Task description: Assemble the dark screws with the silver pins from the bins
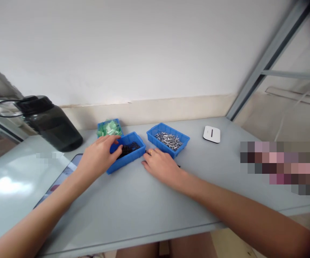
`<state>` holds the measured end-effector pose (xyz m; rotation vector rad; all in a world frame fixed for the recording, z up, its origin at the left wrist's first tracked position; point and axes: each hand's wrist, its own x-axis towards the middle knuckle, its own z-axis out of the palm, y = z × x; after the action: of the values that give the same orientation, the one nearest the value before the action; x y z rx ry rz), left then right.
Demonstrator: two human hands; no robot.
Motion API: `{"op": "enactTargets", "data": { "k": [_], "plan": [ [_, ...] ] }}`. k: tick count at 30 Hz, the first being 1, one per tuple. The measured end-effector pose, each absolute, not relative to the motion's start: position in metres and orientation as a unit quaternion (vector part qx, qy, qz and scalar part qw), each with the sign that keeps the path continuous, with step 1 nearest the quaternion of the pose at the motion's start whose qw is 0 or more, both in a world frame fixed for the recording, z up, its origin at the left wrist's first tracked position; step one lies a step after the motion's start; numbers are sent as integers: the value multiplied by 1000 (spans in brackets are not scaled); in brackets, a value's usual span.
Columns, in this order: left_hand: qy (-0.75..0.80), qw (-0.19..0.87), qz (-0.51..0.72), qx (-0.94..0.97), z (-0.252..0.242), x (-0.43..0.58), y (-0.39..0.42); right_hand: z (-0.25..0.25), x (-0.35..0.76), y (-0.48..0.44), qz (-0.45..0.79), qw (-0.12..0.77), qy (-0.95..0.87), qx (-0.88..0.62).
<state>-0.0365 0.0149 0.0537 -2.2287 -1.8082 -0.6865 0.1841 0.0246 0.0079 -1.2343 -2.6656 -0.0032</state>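
Head view, looking down at a grey table (133, 200): I see both forearms reaching in from the bottom corners of the frame toward the middle. My left hand (98, 157) lies palm down over the near left corner of the middle blue tray (133, 157), fingers loosely curled with their tips dipping among the small black parts (129, 147) inside; whether it has pinched one I cannot tell, since the fingers cover that spot. My right hand (161, 165) rests flat on the table just right of that tray, fingers relaxed and slightly spread, holding nothing, a ring showing on one finger. Right of centre, just beyond the right hand, stands a second blue tray (155, 133) of metal pins (169, 140). Behind the left hand sits a tray of green pieces (109, 128). A dark jug (50, 123) lies at the left, a white device (211, 134) at the right.
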Motion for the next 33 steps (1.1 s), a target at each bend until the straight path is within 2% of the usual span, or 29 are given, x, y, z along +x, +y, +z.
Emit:
{"op": "enactTargets", "data": {
  "k": [13,19,21,24,26,27,33],
  "plan": [
    [-356,108,-292,-881,41,-11,-7,11,204,20,15,103,-895,-434],
    [-345,88,-322,-877,42,-9,-13,21,208,16,65,136,-884,-443],
    [-388,42,-326,-861,42,-4,-16,25,210,16,91,178,-886,-419],
    [-477,-91,-331,-809,41,7,-19,31,209,15,180,363,-837,-369],
    [-491,-201,-369,-763,40,13,-19,33,207,12,200,428,-813,-340],
    [-493,-245,-390,-738,39,15,-20,32,205,10,200,447,-808,-328],
    [-491,-284,-419,-709,34,16,-20,22,197,4,197,480,-803,-294]
  ]
}}
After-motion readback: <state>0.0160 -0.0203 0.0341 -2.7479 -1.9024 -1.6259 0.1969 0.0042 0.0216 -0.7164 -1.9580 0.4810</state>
